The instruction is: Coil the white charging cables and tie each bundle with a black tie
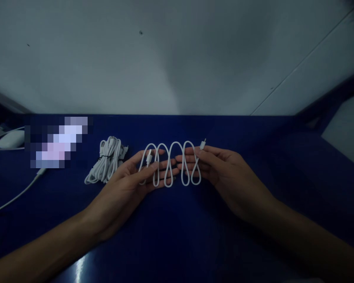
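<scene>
A white cable (171, 163) is folded back and forth into several loops above the dark blue table (177, 236). My left hand (129, 177) lies palm up under the left loops, thumb pressing the end with the larger plug. My right hand (221, 165) supports the right loops, thumb and forefinger pinching the cable just below its small plug, which points upward. The fingertips of both hands nearly meet under the middle loops.
A tied bundle of white cables (107, 163) lies just left of my left hand. Farther left are a blurred patch (57, 143), a white mouse (10, 139) and a loose white cable (20, 192). A pale wall (165, 59) rises behind the table.
</scene>
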The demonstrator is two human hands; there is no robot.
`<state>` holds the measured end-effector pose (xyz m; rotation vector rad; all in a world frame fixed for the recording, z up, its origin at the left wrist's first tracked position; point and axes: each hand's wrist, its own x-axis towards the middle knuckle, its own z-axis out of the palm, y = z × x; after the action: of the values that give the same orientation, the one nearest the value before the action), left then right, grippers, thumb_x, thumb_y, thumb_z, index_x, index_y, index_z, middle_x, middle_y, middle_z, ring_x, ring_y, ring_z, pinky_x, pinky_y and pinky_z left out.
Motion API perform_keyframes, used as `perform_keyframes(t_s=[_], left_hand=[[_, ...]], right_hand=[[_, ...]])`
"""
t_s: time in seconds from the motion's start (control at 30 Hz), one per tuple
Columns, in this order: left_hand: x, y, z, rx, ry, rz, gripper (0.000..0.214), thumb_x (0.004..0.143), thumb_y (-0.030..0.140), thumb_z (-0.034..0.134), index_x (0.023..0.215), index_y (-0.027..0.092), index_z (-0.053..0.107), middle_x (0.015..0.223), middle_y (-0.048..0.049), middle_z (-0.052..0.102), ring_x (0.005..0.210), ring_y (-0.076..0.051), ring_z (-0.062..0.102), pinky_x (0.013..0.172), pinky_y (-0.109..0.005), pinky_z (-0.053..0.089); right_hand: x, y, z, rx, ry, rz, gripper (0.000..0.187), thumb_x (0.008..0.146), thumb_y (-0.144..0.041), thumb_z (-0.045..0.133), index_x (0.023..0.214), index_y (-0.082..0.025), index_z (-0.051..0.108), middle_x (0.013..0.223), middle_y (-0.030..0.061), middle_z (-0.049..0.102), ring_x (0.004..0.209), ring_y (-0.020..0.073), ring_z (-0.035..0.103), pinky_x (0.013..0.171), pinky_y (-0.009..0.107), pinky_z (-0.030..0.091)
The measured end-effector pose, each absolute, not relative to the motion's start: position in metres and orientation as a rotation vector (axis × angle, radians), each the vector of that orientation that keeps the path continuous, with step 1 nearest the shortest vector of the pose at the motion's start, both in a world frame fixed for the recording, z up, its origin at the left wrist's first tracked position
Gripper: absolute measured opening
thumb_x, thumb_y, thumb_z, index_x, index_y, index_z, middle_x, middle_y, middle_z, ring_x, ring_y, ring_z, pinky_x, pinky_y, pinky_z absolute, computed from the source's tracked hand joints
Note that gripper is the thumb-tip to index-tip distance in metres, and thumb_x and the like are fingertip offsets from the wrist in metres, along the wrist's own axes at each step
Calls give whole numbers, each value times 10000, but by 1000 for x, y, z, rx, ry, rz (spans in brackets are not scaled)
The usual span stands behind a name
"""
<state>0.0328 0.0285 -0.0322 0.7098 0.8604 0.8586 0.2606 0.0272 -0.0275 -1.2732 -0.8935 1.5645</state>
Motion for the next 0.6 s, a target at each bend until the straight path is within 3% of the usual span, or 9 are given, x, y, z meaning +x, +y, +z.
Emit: perform_keyframes(t_s=[0.6], left_hand=[[31, 30, -33, 699, 881, 838, 225, 1100, 244, 718, 1318, 239, 775, 1493, -121, 748, 1417, -356, 694, 1209, -508, 566]], right_hand=[[261, 27, -28, -1254, -938, 1580, 312, 1017, -512, 802, 1104, -222, 875, 1230, 119, 850, 1125, 278, 817, 993, 407, 661]])
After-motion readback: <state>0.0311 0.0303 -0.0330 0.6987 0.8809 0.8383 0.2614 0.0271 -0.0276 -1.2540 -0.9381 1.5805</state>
